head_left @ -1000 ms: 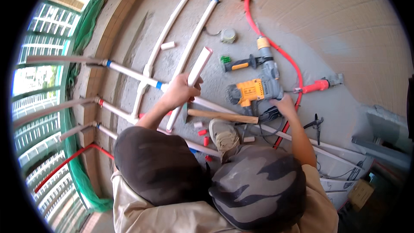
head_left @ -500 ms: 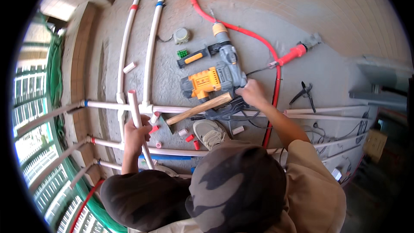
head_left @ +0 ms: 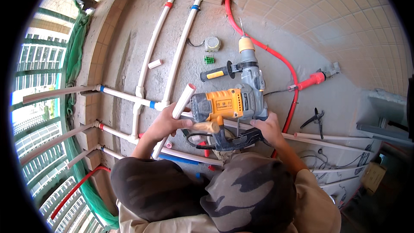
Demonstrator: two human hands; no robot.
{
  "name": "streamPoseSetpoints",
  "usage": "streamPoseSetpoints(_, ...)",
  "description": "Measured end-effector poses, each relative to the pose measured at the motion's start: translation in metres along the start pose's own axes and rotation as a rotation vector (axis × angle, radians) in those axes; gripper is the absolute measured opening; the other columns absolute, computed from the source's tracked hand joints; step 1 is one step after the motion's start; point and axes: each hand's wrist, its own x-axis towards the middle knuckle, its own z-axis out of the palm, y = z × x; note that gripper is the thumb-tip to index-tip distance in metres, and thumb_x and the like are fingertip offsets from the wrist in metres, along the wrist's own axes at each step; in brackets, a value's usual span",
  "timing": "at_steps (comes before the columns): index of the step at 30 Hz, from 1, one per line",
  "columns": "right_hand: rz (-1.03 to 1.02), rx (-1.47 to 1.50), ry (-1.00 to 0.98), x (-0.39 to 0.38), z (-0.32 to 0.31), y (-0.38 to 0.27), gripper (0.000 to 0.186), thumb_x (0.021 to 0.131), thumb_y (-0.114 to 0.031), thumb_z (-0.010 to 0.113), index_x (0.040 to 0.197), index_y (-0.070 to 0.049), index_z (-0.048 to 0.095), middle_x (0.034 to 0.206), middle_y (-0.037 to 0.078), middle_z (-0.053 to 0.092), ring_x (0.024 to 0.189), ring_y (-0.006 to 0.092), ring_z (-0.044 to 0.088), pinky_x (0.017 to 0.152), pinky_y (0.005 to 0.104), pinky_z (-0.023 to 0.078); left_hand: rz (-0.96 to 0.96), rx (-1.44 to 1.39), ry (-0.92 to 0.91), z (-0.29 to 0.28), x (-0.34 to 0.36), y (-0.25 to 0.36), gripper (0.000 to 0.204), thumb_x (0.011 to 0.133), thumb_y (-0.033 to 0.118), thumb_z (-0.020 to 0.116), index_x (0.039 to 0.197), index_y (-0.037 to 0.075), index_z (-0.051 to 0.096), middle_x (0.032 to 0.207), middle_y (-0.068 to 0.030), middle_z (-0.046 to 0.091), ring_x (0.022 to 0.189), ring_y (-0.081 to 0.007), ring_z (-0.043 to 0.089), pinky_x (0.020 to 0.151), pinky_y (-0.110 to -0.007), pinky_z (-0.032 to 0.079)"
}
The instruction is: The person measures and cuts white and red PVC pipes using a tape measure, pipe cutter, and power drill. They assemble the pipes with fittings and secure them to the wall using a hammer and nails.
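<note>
My left hand (head_left: pixel 166 123) is closed around a length of white plastic pipe (head_left: pixel 184 100), which stands tilted with its open end up. Against its thumb lies a wooden tool handle (head_left: pixel 206 127); the head is hidden, and I cannot tell whether the hand grips it too. My right hand (head_left: pixel 269 128) grips the lower right part of a yellow and grey rotary hammer drill (head_left: pixel 230 103). The drill's bit points away toward the tiled wall. A black side handle with a yellow patch (head_left: pixel 214 74) sticks out to its left.
White pipes (head_left: pixel 148 51) with red and blue bands run along the concrete floor. A red corrugated hose (head_left: pixel 276 53) curves past the drill. Nearby lie a red power tool (head_left: pixel 311 80), black-handled pliers (head_left: pixel 314 122), a round tape measure (head_left: pixel 212 43), green plugs (head_left: pixel 208 59) and a short pipe piece (head_left: pixel 155 64).
My right hand has shifted the drill nearer to me, over the pipes. My left hand has moved right with the pipe, and the wooden handle has swung to point toward me. The view has shifted.
</note>
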Motion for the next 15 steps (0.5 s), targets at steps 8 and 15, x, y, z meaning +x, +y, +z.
streamPoseSetpoints(8,-0.123,-0.184,-0.097,0.026,0.031,0.000,0.037,0.086,-0.024,0.074,0.107,0.005,0.069,0.082,0.007,0.070,0.078,0.0140,0.064,0.075,0.0327,0.051,0.053,-0.807,-0.190,-0.006,-0.026,-0.035,0.082,0.062,0.000,0.081,0.137,-0.001,0.047,0.100,-0.0095,0.062,0.059,-0.0146,0.057,0.045,-0.028,0.047)
streamPoseSetpoints(15,-0.123,0.105,-0.056,0.024,0.050,-0.002,0.022,0.090,-0.009,0.067,0.108,0.004,0.068,0.088,0.004,0.067,0.076,0.0111,0.059,0.069,0.0269,0.047,0.312,-0.845,-0.238,-0.026,-0.071,-0.031,0.104,0.072,0.032,0.091,0.148,-0.009,0.032,0.117,-0.0230,0.059,0.053,-0.0114,0.055,0.046,-0.027,0.047)
